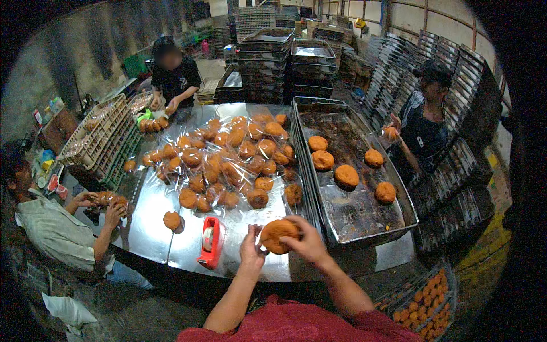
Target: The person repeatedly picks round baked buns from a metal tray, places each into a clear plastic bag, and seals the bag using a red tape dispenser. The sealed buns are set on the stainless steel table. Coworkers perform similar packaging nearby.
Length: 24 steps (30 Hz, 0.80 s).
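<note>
Just above the near edge of the metal table (149, 237), my right hand (307, 239) grips a round browned bun (280, 236) by its right side. My left hand (253, 248) is at the bun's left edge, fingers curled against it; whether it bears any of the bun's weight I cannot tell. Left of my hands lies a red tape dispenser (211, 243) with a roll of tape. A single bun (172, 220) sits left of that. Beyond is a heap of buns in clear plastic bags (230, 166). The dark baking tray (359, 213) on the right holds several loose buns (346, 176).
Co-workers stand at the left, far left and right, each handling buns. Plastic crates (92, 132) are stacked at the left. Tall stacks of metal trays (265, 64) rise behind the table and at the right. Another tray of buns (427, 303) is low at the near right.
</note>
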{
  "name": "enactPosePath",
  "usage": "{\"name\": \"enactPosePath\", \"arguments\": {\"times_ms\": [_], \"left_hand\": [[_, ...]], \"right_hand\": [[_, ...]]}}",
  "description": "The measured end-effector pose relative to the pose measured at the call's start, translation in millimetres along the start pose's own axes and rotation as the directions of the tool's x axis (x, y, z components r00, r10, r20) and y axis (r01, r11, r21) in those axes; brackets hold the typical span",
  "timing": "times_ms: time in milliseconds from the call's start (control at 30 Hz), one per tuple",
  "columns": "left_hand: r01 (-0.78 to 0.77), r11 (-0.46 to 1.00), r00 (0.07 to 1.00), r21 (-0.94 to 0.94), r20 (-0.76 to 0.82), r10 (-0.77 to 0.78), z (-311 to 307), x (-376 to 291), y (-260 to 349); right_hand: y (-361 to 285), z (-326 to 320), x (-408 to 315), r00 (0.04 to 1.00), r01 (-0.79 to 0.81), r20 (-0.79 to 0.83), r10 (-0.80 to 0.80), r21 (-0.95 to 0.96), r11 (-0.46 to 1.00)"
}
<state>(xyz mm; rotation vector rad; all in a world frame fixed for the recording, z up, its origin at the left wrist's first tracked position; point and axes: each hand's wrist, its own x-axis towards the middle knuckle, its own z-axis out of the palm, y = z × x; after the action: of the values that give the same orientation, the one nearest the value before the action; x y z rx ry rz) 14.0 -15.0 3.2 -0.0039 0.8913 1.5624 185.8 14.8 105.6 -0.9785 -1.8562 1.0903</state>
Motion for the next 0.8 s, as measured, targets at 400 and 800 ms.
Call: {"name": "enactPosePath", "arguments": {"times_ms": [400,800], "left_hand": [[-0.029,0.965,0.999,0.261,-0.027,0.038,4.9,-31.7,12.6],[-0.439,0.855,0.888,0.275,0.278,0.366,-26.4,-6.6,42.7]], "right_hand": [[40.4,67.5,12.3,0.957,-0.099,-0.247,0.154,0.22,0.97],[61.8,117.5,1.4,0.921,-0.309,0.081,0.382,0.75,0.585]]}}
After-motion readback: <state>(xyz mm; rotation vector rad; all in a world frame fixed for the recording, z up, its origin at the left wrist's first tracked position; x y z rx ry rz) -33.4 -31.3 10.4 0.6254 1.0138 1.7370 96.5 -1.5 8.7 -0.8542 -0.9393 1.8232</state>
